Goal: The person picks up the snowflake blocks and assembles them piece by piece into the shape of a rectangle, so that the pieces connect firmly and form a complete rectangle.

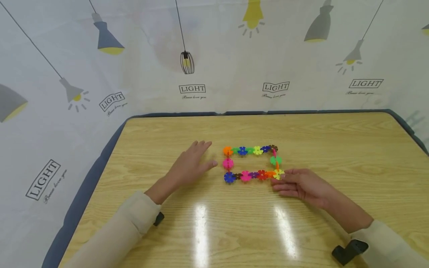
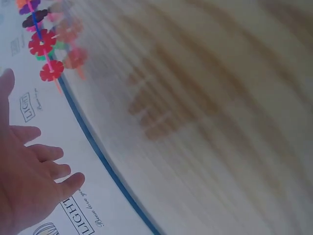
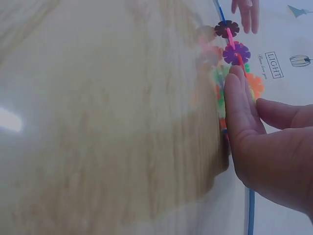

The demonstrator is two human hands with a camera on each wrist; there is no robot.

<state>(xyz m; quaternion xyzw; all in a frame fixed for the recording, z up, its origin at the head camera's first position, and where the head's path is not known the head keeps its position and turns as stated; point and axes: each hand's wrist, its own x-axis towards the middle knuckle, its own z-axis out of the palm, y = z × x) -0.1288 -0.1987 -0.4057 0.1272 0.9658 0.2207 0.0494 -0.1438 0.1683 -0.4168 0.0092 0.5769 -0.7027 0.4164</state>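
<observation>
A rectangular frame [image 1: 245, 176] of colourful flower-shaped interlocking discs is on the table in the head view. At its near right corner my right hand [image 1: 303, 186] pinches a yellow disc [image 1: 277, 174] between thumb and fingers. My left hand [image 1: 191, 163] is held just left of the frame, fingers spread and apart from it. The pink disc [image 1: 228, 163] of the left side is the one nearest my left thumb. In the right wrist view the right hand [image 3: 269, 147] covers part of the frame, while a purple disc [image 3: 236, 52] shows beyond the fingertips.
The wooden table [image 1: 161, 238] has a dark edge [image 1: 187, 114] at the back and sides. Behind it hangs a pale cloth [image 1: 228, 74] printed with lamps. Black straps [image 1: 350, 251] sit by the sleeves [image 1: 388, 245]. Light glares off the tabletop.
</observation>
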